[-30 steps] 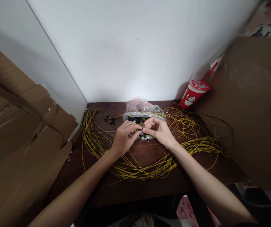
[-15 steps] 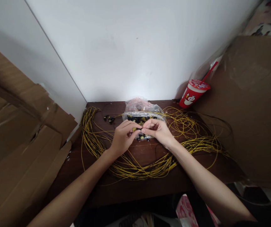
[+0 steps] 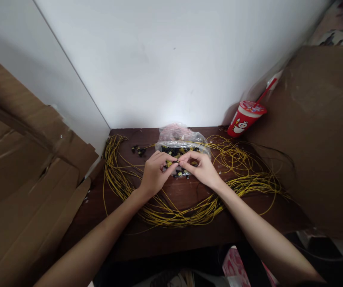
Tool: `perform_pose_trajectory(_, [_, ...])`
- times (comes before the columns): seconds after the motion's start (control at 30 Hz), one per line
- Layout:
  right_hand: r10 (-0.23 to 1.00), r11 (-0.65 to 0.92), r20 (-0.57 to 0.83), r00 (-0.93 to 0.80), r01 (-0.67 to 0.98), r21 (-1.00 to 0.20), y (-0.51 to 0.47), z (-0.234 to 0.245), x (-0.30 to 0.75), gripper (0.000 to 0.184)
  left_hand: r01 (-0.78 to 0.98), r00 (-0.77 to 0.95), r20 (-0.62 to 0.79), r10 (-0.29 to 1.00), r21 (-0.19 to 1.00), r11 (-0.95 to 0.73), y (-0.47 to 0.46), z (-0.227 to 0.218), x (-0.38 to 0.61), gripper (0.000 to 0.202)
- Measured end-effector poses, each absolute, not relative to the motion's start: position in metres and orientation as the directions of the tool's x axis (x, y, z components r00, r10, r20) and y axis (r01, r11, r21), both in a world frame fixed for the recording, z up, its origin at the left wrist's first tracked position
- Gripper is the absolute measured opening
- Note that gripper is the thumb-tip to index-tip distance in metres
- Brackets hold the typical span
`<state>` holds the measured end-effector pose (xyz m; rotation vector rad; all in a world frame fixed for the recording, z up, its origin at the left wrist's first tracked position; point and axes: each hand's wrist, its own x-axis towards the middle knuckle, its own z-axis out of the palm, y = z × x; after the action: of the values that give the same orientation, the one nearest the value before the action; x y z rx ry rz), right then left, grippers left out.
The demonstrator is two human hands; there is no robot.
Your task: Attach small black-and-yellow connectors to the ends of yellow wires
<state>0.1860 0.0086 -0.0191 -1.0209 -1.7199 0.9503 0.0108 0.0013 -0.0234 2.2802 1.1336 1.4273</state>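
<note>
My left hand and my right hand meet fingertip to fingertip over a clear plastic bag. Each is closed in a pinch of thumb and forefinger. Between the tips is something small and dark, too little to name. Small black and yellow parts fill the open mouth of the bag, just under my fingers. A long bundle of thin yellow and black wires curves across the table in front of both hands, passing beneath my forearms.
Loose wire loops spread at the right. A few black pieces lie left of the bag. A red cup with a straw stands at the back right. Cardboard walls the left, a large carton the right.
The fingers of my right hand have shifted slightly, opening a wider gap behind the pinch through which yellow parts show. The fingertips of both hands stay together; the surroundings look the same.
</note>
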Motion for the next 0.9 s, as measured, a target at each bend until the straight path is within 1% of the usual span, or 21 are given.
perform_pose_trajectory(0.07, [0.92,0.347,0.29,-0.262,0.206,-0.915,0.0091,-0.0195,0.1861,0.01,0.487,0.228,0.663,0.714,0.557,-0.673,0.0014,-0.0236,0.0107,0.004])
perform_pose_trajectory(0.17, [0.942,0.256,0.228,-0.244,0.089,-0.962,0.0102,-0.0212,0.1855,0.012,0.473,0.241,0.655,0.716,0.565,-0.676,0.0016,-0.0243,0.0106,0.003])
perform_pose_trajectory(0.27, [0.963,0.165,0.167,-0.213,-0.028,-0.986,0.0107,-0.0227,0.1844,0.019,0.459,0.259,0.65,0.715,0.569,-0.683,0.0015,-0.0251,0.0104,0.004])
perform_pose_trajectory(0.33, [0.97,0.129,0.139,-0.199,-0.065,-0.99,0.0107,-0.0229,0.184,0.023,0.449,0.269,0.649,0.711,0.569,-0.689,0.0013,-0.0251,0.0103,0.003])
perform_pose_trajectory(0.57, [0.978,0.08,0.098,-0.185,-0.103,-0.992,0.01,-0.0216,0.183,0.03,0.44,0.291,0.687,0.665,0.521,-0.731,-0.0002,-0.0235,0.0117,0.002])
perform_pose_trajectory(0.73, [0.983,0.09,0.105,-0.152,-0.105,-0.99,0.0087,-0.0229,0.1796,0.028,0.455,0.284,0.716,0.638,0.485,-0.747,-0.0008,-0.0238,0.0129,0.004])
perform_pose_trajectory(0.9, [0.987,0.075,0.094,-0.128,-0.143,-0.987,0.0071,-0.024,0.1763,0.026,0.454,0.28,0.743,0.608,0.455,-0.766,-0.0009,-0.0237,0.0138,0.004])
